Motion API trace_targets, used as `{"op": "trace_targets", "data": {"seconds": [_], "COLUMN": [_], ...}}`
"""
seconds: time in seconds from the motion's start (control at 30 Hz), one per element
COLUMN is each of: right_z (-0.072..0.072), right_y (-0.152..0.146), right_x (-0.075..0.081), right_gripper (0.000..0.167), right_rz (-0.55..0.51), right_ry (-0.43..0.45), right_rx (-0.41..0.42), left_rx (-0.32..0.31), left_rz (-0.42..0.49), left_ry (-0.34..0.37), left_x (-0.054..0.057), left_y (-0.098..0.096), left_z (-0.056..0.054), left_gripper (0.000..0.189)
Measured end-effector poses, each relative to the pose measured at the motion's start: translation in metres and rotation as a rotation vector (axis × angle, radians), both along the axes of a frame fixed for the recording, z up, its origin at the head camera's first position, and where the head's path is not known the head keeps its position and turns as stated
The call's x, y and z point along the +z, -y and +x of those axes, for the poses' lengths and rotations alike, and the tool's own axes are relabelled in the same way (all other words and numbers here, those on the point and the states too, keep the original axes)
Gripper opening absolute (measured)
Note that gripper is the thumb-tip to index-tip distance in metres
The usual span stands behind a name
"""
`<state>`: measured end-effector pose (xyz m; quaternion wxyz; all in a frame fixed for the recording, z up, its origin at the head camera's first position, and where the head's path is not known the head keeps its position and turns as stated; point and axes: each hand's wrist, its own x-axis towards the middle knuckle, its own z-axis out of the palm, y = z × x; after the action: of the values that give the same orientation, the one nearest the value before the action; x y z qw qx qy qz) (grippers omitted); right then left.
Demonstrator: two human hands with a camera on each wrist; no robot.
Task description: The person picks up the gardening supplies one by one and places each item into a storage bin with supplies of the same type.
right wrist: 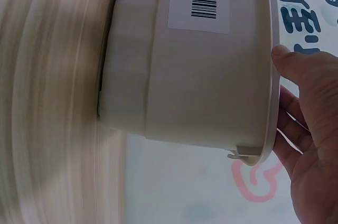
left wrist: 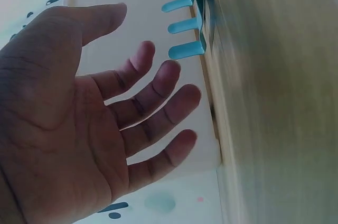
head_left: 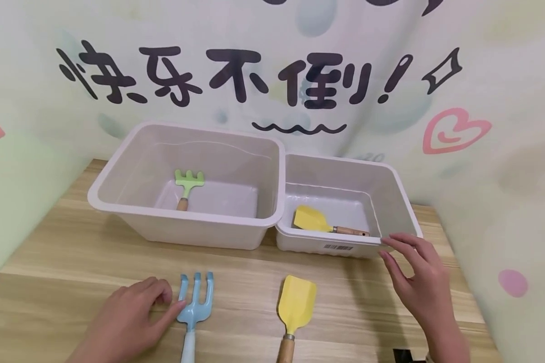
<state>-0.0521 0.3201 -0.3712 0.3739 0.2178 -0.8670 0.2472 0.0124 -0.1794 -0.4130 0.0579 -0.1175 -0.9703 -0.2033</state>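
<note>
My left hand [head_left: 129, 315] is beside a blue hand fork [head_left: 195, 306] on the table, thumb overlapping its tines in the head view. In the left wrist view its fingers are relaxed and apart, holding nothing. At the front right corner of the smaller white bin [head_left: 397, 201], my right hand [head_left: 420, 282] pinches the rim, thumb outside and fingers over the edge. A yellow shovel [head_left: 311, 218] with a wooden handle lies inside that bin. Another yellow shovel [head_left: 296, 302] lies on the table between my hands, its handle cut off by the frame edge.
A larger, deeper white bin [head_left: 209, 229] stands to the left, against the smaller one, with a small green rake [head_left: 188, 182] inside. Behind the wooden table [head_left: 50, 262] hangs a printed backdrop [head_left: 236, 25]. A black object [head_left: 402, 356] is at the bottom right edge.
</note>
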Motion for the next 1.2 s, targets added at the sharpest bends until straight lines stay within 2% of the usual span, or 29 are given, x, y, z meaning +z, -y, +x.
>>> {"op": "trace_targets", "data": {"seconds": [0.13, 0.23, 0.5, 0.83, 1.2], "right_z": [-0.001, -0.001, -0.001, -0.004, -0.002], "right_y": [0.000, 0.000, 0.004, 0.007, 0.004], "right_x": [-0.002, -0.002, -0.001, 0.003, 0.001], "right_gripper": [0.049, 0.050, 0.049, 0.047, 0.047], "right_rz": [0.008, 0.010, -0.004, 0.000, 0.003], "right_ry": [0.003, 0.007, -0.002, -0.031, 0.013], "right_rx": [0.002, 0.004, -0.018, -0.033, -0.016], "left_rx": [0.025, 0.034, 0.064, 0.116, 0.129], "left_rz": [0.039, 0.058, -0.029, -0.071, -0.098], "left_ry": [0.083, 0.120, 0.228, 0.291, 0.335], "left_x": [-0.002, -0.005, -0.008, -0.008, -0.011], "left_y": [-0.002, -0.005, -0.008, -0.013, -0.015], "left_z": [0.006, 0.008, 0.011, 0.011, 0.014], "left_gripper": [0.033, 0.036, 0.043, 0.050, 0.056]}}
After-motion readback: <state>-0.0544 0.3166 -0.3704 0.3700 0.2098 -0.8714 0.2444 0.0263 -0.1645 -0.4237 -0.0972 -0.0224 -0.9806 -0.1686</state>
